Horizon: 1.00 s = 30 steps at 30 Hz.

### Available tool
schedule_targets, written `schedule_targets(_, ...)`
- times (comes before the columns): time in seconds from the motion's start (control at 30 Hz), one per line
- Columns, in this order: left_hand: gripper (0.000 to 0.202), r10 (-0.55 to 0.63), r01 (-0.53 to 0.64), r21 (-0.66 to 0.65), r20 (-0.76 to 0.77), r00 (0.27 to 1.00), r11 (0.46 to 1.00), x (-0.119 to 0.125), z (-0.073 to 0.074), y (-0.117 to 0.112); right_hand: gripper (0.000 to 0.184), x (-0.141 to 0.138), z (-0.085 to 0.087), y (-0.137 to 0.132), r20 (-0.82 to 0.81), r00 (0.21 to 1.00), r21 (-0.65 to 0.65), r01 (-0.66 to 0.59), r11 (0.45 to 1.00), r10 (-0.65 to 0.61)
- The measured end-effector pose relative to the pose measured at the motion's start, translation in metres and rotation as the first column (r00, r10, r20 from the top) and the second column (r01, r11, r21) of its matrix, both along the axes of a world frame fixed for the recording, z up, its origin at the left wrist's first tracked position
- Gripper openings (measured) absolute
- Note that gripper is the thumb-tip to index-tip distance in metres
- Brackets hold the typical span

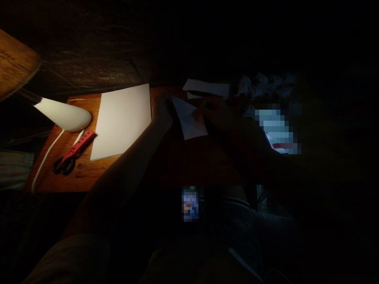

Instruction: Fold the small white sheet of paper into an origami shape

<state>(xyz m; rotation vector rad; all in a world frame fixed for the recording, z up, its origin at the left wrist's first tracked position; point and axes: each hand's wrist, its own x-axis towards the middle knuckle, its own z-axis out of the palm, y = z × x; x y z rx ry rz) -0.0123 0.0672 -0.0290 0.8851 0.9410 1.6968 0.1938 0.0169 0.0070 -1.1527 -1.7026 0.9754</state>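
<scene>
A creased, folded piece of white paper [192, 121] is held up over the middle of the wooden table. My left hand [162, 107] is closed on its left edge, mostly in shadow. At the paper's upper right, my right hand [217, 112] pinches it between the fingers; the rest of that hand is very dark. Left of my left hand lies a stack of plain white sheets [122, 122]. Beyond my hands rest cut white paper strips [209, 87] with a dark, thin object across them.
A lamp with a white base [66, 115] stands on the left of the table [97, 179], its cord hanging over the front edge. Near it lie scissors [68, 163] in a red cover. Several folded paper pieces [262, 85] sit at back right, beside a blurred, lit screen [276, 128].
</scene>
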Motion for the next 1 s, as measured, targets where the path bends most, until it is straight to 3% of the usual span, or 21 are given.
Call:
schedule_targets(0.17, 0.032, -0.070, 0.072, 0.008, -0.126, 0.989, 0.997, 0.003, 0.001, -0.005, 0.016, 0.001, -0.003, 0.001, -0.011, 0.999, 0.009, 0.052, 0.999, -0.052)
schedule_targets(0.3, 0.035, -0.158, 0.171, 0.023, -0.291, 0.944, 0.985, 0.007, 0.003, -0.014, 0.016, 0.000, -0.008, 0.003, -0.042, 0.999, 0.054, 0.028, 0.998, -0.025)
schedule_targets(0.4, 0.040, -0.172, 0.195, 0.038, -0.333, 0.927, 0.980, 0.009, 0.004, -0.017, 0.017, -0.001, -0.009, 0.002, -0.054, 0.999, 0.054, 0.004, 0.999, -0.001)
schedule_targets(0.6, 0.035, -0.206, 0.216, -0.002, -0.312, 0.928, 0.976, 0.011, 0.006, -0.024, 0.021, -0.002, -0.011, 0.002, -0.107, 0.989, 0.056, -0.094, 0.994, 0.100)
schedule_targets(0.83, 0.026, -0.190, 0.184, -0.051, -0.230, 0.954, 0.982, 0.014, 0.013, -0.024, 0.020, -0.003, -0.009, 0.001, -0.212, 0.974, -0.075, -0.101, 0.992, 0.083)
schedule_targets(1.0, 0.034, -0.175, 0.164, -0.073, -0.177, 0.969, 0.984, 0.016, 0.017, -0.025, 0.020, -0.001, -0.003, -0.003, -0.264, 0.963, -0.126, -0.097, 0.987, 0.061)
